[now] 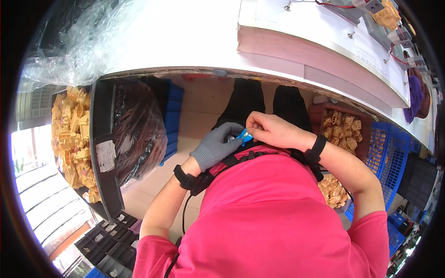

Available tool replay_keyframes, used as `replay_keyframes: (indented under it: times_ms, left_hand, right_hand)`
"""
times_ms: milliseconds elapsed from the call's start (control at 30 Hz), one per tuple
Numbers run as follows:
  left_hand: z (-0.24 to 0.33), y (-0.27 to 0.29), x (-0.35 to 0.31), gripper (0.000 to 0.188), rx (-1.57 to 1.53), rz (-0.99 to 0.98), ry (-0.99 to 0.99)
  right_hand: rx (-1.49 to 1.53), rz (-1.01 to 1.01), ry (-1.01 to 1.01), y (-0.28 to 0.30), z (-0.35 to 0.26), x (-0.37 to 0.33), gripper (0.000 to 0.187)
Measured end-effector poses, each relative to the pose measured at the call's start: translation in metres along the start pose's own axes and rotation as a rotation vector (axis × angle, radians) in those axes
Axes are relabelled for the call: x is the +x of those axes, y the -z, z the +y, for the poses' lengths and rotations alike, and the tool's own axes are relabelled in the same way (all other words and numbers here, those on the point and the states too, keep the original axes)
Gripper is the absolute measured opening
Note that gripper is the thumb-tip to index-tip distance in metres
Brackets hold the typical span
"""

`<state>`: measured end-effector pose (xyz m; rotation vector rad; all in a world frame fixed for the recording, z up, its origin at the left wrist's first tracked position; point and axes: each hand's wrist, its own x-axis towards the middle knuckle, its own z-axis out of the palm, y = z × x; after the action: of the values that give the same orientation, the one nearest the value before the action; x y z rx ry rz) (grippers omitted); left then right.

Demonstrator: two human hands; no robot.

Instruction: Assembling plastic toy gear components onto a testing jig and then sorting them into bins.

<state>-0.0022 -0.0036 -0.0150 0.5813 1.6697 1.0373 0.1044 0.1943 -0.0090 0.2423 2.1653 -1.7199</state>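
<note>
My left hand (217, 144), in a grey knit glove, is closed at my waist around a small crinkled blue wrapper (245, 135). What lies inside the wrapper is too small to make out. My bare right hand (274, 131) pinches the wrapper's right edge between thumb and fingertips. Both hands meet just above my lap, between my pink shirt (259, 208) and the table edge. A black band circles each wrist.
Ahead runs a white table (176, 34) with clear plastic film (79, 46) on its left and a raised fixture (320, 51) with switches on its right. Bins of beige plastic parts (72, 139) stand at the left; more beige parts (342, 131) and a blue crate (382, 155) are at the right.
</note>
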Motion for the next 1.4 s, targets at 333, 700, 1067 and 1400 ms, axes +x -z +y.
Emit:
replay_keyframes:
  times_ms: [333,700,1067,1400]
  left_hand:
    - [-0.021,0.002,0.003,0.03,-0.1,-0.038,0.033]
    - [-0.002,-0.002,0.0,0.021,0.157,0.051,-0.087]
    - [-0.008,-0.001,0.001,0.023,0.181,0.021,-0.13]
    - [0.001,-0.004,0.006,0.023,0.277,0.018,-0.08]
  right_hand:
    - [0.084,-0.02,-0.112,-0.002,0.006,-0.005,0.021]
    - [0.071,0.029,-0.085,-0.01,-0.006,-0.005,0.017]
    - [-0.146,0.034,0.034,-0.014,0.0,-0.006,0.017]
    - [-0.295,0.042,0.204,-0.016,0.007,0.002,0.014]
